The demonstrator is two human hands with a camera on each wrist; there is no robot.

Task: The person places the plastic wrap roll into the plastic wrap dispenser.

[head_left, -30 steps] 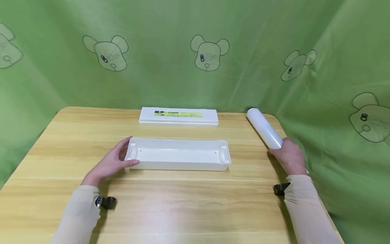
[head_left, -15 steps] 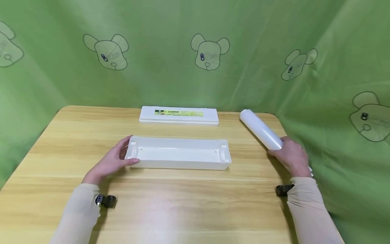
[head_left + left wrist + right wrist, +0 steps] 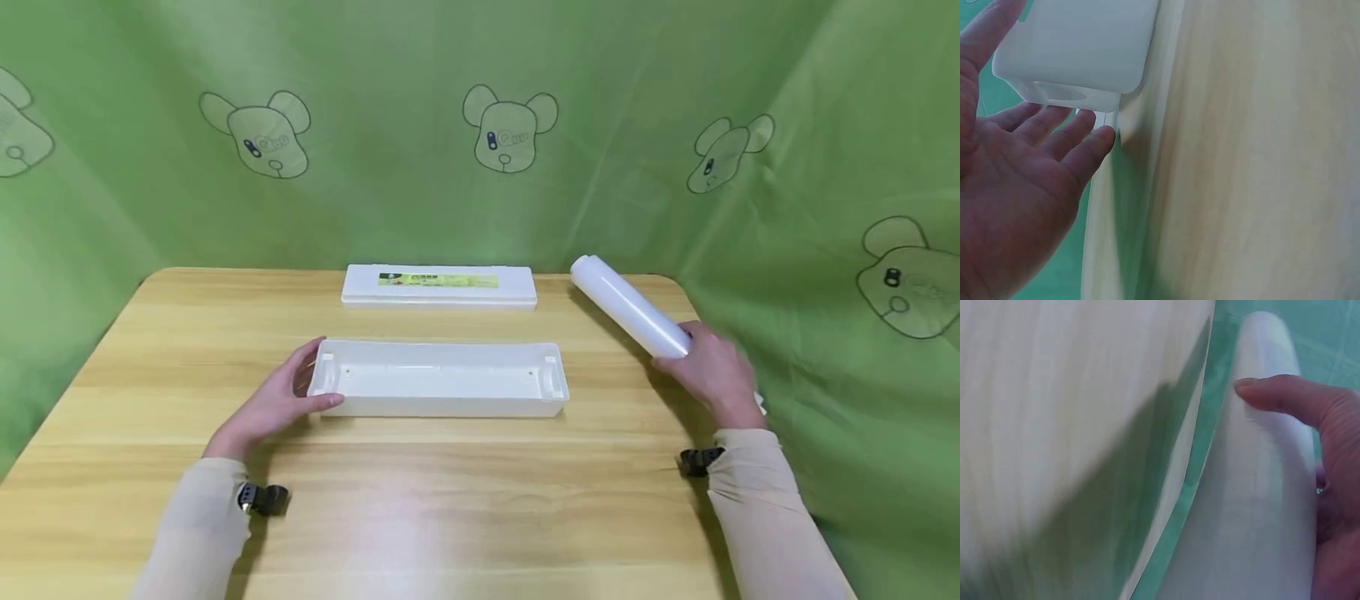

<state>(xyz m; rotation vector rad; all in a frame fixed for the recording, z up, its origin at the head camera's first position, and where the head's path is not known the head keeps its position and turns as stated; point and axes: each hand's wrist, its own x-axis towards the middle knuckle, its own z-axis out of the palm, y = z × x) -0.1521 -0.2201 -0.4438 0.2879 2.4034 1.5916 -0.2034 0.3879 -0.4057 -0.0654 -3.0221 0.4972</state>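
A long white open-topped plastic box (image 3: 442,406) sits on the wooden table in the head view. My left hand (image 3: 273,404) holds its left end, thumb along the front wall and fingers round the back corner. In the left wrist view the fingertips (image 3: 1105,134) meet the box's end wall (image 3: 1072,53). My right hand (image 3: 712,371) grips a roll of cling film (image 3: 630,308) near its lower end. The roll slants up and left, its far end raised over the table. In the right wrist view the thumb lies across the roll (image 3: 1254,487); the other fingers are mostly hidden.
Behind the box lies a flat white lid (image 3: 442,296) with a green and yellow label, near the back edge of the wooden table (image 3: 465,500). A green curtain (image 3: 405,192) with bear prints hangs behind and along the right side.
The roll's far end has swung left and risen, the right hand still gripping it. The left hand and the box have stayed in place.
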